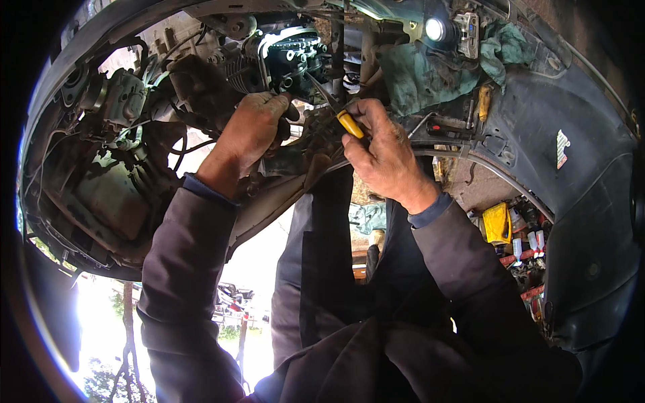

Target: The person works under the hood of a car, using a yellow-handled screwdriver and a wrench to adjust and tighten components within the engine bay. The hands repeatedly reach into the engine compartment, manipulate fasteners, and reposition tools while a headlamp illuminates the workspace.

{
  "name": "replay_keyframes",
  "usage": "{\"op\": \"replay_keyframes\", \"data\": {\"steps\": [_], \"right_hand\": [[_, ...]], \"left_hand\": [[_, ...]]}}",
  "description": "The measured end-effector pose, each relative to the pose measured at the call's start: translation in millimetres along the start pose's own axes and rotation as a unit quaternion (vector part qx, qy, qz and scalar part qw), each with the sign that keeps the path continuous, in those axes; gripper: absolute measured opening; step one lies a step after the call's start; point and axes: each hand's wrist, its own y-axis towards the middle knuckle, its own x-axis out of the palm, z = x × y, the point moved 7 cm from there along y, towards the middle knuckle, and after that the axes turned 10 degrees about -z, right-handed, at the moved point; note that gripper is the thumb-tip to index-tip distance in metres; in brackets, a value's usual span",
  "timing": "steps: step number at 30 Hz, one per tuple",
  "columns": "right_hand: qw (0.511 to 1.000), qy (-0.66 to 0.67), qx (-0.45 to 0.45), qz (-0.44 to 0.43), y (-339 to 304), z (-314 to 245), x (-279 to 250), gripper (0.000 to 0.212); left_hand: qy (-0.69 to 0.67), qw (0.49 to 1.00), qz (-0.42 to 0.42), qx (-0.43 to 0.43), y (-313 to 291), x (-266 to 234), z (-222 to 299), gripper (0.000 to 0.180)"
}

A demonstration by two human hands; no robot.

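Observation:
Between the thumb and fingers of my right hand (pixel 393 158) is a screwdriver (pixel 350 125) with a yellow handle. Its metal shaft slants up and left toward the exposed engine part (pixel 295 57), where a chain-like strip and several round bolt heads or shafts show under bright light. From this view I cannot tell whether the tip touches metal. My left hand (pixel 250 131) is closed just below that part, left of the screwdriver. The fingers curl away from view, and whatever they grip is hidden.
A lit lamp (pixel 435 29) shines at the upper right, above a greenish cloth (pixel 430 79). Another yellow-handled tool (pixel 484 103) lies on the bodywork near a dark fender panel (pixel 571 127). Hoses and metal parts crowd the left. A yellow container (pixel 497 224) sits among tools lower right.

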Motion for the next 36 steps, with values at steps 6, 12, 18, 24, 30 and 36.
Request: {"op": "replay_keyframes", "data": {"steps": [6,12,18,24,30,36], "right_hand": [[0.992,-0.119,-0.034,0.040,3.1,-5.6,-1.1,0.039],[0.966,-0.236,-0.097,0.049,9.2,-11.1,-7.0,0.032],[0.948,-0.294,-0.114,0.041,12.7,-6.4,-6.9,0.034],[0.935,-0.327,-0.134,0.039,14.1,-7.8,-10.0,0.032],[0.902,-0.375,-0.204,0.053,15.7,-8.1,-13.1,0.026],[0.893,-0.381,-0.228,0.066,16.1,-3.0,-12.2,0.043]], "left_hand": [[0.106,0.994,0.026,0.002,3.5,-9.6,12.7,0.027],[0.044,0.998,0.029,0.024,2.6,-13.7,8.8,0.025],[0.066,0.993,0.070,0.062,2.9,-6.5,10.5,0.025],[-0.061,0.991,0.111,0.050,3.9,6.5,-12.8,0.026],[-0.028,0.984,0.149,0.096,9.2,0.5,-17.3,0.043],[0.046,0.978,0.170,0.116,9.1,-4.0,-16.2,0.042]]}}
